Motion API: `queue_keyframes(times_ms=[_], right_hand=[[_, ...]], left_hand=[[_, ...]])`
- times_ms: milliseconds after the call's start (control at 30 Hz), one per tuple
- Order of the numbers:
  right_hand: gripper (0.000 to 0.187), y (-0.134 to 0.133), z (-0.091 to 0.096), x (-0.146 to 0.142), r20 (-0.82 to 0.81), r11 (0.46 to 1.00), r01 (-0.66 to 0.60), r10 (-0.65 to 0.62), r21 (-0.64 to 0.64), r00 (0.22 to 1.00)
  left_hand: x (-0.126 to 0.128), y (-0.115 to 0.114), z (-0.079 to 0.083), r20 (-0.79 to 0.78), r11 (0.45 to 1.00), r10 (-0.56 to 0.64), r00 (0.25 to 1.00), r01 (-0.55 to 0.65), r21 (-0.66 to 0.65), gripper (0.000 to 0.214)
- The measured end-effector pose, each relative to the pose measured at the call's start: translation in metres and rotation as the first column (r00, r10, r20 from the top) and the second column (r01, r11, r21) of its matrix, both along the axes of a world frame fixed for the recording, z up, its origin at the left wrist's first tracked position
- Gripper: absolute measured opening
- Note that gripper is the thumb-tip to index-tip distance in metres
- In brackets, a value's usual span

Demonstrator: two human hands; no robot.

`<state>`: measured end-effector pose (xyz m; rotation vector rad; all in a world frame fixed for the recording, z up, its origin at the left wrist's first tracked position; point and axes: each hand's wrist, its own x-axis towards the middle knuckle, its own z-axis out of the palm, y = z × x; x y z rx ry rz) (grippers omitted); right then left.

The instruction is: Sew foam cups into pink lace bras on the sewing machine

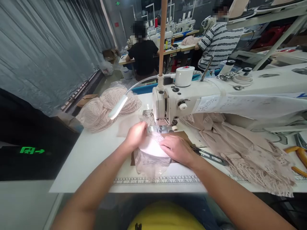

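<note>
A pale, rounded lace cup piece (152, 147) lies under the needle area of a white sewing machine (159, 105), brightly lit by its lamp. Its lower part is sheer lace hanging toward the table's front. My left hand (137, 134) is closed, pinching the piece's upper left edge beside the presser foot (159, 129). At the right edge, my right hand (178, 149) has its fingers together, gripping the piece; its fingertips are partly hidden. A brown sheet (185, 137) shows beneath the work.
Beige lace bundles (96, 110) are heaped at the table's left. Lace fabric (240, 143) spreads on the right, near dark scissors (211, 156) and a yellow-handled tool (301, 156). A ruler strip (158, 181) runs along the front edge. Two people sit at machines farther back.
</note>
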<state>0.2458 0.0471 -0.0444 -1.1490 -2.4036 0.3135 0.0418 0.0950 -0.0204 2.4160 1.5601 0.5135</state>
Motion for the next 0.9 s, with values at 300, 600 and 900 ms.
queue_keyframes(times_ms=[300, 600, 900], right_hand=[[0.022, 0.001, -0.003, 0.0, 0.048, 0.995, 0.103, -0.103, -0.002, 0.993], [0.023, 0.006, -0.003, -0.001, 0.152, 0.976, 0.21, -0.201, -0.05, 0.968], [0.021, 0.009, -0.003, -0.005, 0.165, 0.969, 0.242, -0.231, -0.05, 0.959]], left_hand=[[0.018, -0.033, 0.002, -0.201, 0.906, -0.406, 0.892, 0.421, 0.038, 0.022], [0.01, -0.023, 0.001, -0.234, 0.928, -0.37, 0.899, 0.371, -0.041, 0.04], [0.01, -0.01, 0.003, -0.32, 0.906, -0.421, 0.849, 0.408, -0.11, 0.054]])
